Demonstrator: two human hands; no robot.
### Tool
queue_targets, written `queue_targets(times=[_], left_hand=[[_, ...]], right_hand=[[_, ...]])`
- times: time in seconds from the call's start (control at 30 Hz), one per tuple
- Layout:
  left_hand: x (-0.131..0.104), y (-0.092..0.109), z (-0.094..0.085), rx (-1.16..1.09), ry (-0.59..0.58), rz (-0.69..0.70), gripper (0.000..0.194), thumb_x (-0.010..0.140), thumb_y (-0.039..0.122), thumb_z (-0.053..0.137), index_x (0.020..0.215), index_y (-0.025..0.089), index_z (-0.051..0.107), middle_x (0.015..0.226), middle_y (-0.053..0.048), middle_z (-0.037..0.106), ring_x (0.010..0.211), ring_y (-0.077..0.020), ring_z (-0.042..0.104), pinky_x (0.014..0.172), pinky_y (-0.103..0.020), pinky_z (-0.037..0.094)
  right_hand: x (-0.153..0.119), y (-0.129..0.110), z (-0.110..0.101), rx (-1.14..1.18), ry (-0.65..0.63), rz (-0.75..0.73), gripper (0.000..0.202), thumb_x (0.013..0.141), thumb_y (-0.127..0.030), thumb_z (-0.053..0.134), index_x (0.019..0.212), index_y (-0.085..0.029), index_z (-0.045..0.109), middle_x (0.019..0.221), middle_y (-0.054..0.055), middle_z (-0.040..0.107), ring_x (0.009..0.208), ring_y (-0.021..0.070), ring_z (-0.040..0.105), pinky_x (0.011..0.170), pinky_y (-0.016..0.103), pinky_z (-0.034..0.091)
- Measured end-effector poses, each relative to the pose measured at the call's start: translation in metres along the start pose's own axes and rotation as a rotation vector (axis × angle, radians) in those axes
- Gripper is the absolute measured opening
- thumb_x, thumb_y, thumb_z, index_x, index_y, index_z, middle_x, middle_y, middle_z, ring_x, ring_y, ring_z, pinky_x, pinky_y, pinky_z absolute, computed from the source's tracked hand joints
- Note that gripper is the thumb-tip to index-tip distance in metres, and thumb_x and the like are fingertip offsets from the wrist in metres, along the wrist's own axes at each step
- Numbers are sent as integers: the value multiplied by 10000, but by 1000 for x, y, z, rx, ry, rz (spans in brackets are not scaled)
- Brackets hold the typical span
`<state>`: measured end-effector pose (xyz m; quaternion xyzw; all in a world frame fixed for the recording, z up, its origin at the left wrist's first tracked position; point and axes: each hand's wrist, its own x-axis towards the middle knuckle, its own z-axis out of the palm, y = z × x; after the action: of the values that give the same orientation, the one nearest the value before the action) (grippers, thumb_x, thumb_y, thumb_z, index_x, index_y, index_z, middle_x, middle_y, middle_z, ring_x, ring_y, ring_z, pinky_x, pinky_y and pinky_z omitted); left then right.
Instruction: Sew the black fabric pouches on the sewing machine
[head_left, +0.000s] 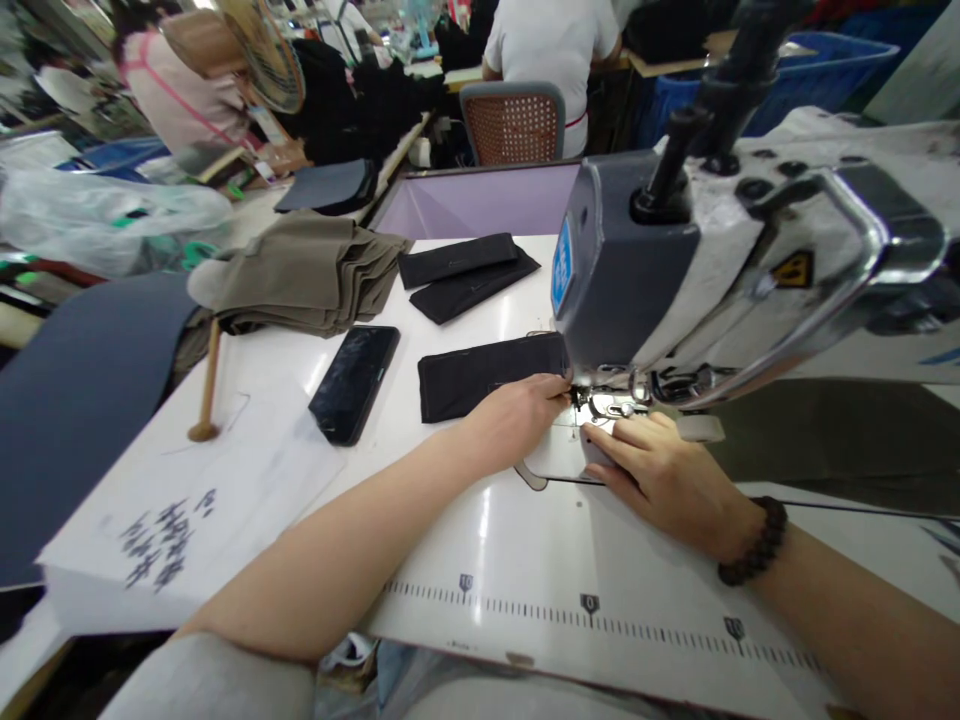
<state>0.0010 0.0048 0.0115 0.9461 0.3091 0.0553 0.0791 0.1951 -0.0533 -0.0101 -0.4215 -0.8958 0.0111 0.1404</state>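
Black cloth (480,377) lay flat on the desk (510,560), its right end up against the working side of the sewing machine (630,270). Your left hand (525,415) looked pinched on that end; your right hand (660,468) rested by the metal plate (559,462), thumb and forefinger apart, gripping nothing visible. Good handling seemed to call for smooth, square cloth, guiding rather than tugging, and fingertips well back from the stitching point.

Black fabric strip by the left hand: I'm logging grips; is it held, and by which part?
The left hand has fingers on the black fabric strip at its right end; whether pinched, I cannot tell.
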Motion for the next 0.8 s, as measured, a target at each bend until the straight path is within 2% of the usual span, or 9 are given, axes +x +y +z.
queue_targets(times=[0.23, 0.37, 0.47, 0.57, 0.6, 0.67, 0.73, 0.8], left_hand=[[-1, -1, 7, 1, 30, 29, 178, 866, 123, 427, 964, 90, 571, 1057, -82, 570, 1023, -159, 516, 884, -239, 422], [-3, 2, 7, 76, 42, 31, 181, 863, 112, 408, 956, 87, 561, 1032, -91, 560, 1026, -166, 503, 904, -242, 401], [-8, 9, 0, 160, 46, -47, 184, 857, 134, 397, 927, 105, 564, 982, -95, 554, 897, -206, 549, 749, -305, 476], [-13, 12, -4, 161, -26, -176, 194, 845, 112, 376, 899, 114, 562, 899, -85, 561, 750, -205, 580, 578, -301, 487], [-14, 10, -4, 148, -29, -216, 210, 845, 102, 363, 933, 108, 554, 924, -95, 562, 774, -206, 586, 592, -296, 492], [-16, 2, 1, 144, 29, -275, 277, 852, 95, 340, 1081, 68, 492, 1098, -156, 520, 976, -238, 550, 733, -314, 490], [-16, -8, 7, 164, 103, -312, 377, 849, 91, 340, 1219, 18, 369, 1291, -224, 363, 1200, -289, 376, 906, -372, 408], [-16, -17, 10, 172, 121, -331, 421, 846, 99, 355, 1257, 13, 323, 1363, -236, 256, 1271, -319, 247, 979, -436, 324]], right_hand=[[-3, 1, 2, -7, 21, -8, 346, 867, -359, 403, 1047, -124, 582, 807, 83, 603, 710, 183, 528, 668, 321, 408], [-4, 2, 4, 3, 40, -36, 375, 874, -368, 383, 1076, -112, 566, 809, 83, 601, 692, 176, 546, 681, 328, 433], [-4, 2, 5, 13, 63, -43, 380, 874, -371, 380, 1074, -104, 564, 804, 82, 590, 706, 179, 554, 672, 323, 449], [-4, 2, 6, 13, 88, -52, 373, 874, -375, 379, 1068, -118, 567, 789, 74, 585, 695, 175, 554, 638, 310, 460], [-4, 3, 6, 17, 92, -53, 369, 875, -373, 378, 1075, -125, 563, 786, 70, 586, 695, 171, 557, 630, 302, 463], [-5, 4, 8, 31, 93, -48, 365, 878, -364, 378, 1107, -133, 543, 803, 66, 592, 715, 164, 569, 632, 283, 469], [-5, 4, 8, 36, 97, -43, 372, 881, -348, 377, 1149, -127, 511, 853, 73, 603, 765, 160, 582, 657, 268, 472], [-6, 4, 4, 17, 112, -61, 369, 881, -334, 382, 1156, -121, 503, 891, 81, 613, 802, 162, 589, 674, 266, 471]])
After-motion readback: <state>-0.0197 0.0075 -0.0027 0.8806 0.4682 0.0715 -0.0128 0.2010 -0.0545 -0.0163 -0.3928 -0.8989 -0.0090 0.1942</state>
